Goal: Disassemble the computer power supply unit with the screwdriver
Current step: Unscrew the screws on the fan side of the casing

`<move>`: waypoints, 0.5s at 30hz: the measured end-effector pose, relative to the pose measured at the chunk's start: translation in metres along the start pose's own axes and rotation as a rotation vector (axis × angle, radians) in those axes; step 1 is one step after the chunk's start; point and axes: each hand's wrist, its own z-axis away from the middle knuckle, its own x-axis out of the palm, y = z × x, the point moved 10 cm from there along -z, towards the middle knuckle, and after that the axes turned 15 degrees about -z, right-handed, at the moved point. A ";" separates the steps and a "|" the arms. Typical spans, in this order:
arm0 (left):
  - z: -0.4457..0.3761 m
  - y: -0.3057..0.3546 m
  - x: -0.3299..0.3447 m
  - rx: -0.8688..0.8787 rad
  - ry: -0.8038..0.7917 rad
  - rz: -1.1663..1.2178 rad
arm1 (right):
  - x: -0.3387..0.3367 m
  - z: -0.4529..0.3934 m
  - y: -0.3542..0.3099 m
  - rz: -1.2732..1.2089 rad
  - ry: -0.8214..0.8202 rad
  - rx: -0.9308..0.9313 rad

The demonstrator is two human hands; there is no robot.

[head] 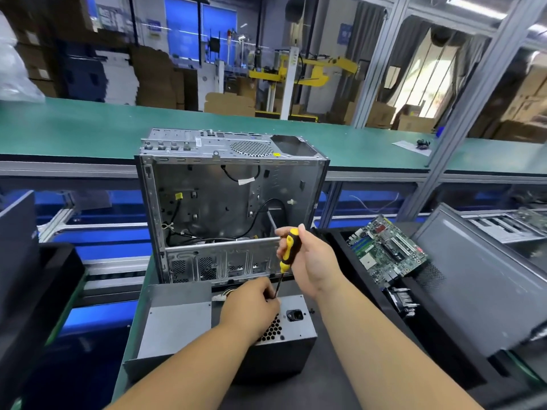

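Nearest the camera, at lower centre of the frame, the grey metal box-shaped power supply unit [291,327] is seen lying on the dark work mat [340,365]. The left hand [251,303] is rested on its top, fingers curled at the screwdriver's tip; what is pinched cannot be told. To its right, the yellow-and-black-handled screwdriver [288,251] is gripped upright by the right hand [310,261]. Behind, the open grey steel computer case [231,202] is stood. At far right, a green circuit board [384,250] is seen.
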 end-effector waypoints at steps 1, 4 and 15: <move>0.001 0.001 0.000 0.005 -0.002 -0.006 | 0.004 0.001 0.003 -0.027 -0.026 0.008; 0.003 0.001 0.000 0.007 -0.013 -0.019 | 0.012 0.003 0.008 -0.016 -0.074 0.009; 0.005 0.002 0.002 -0.005 -0.039 0.023 | 0.008 0.001 0.006 0.076 -0.154 0.002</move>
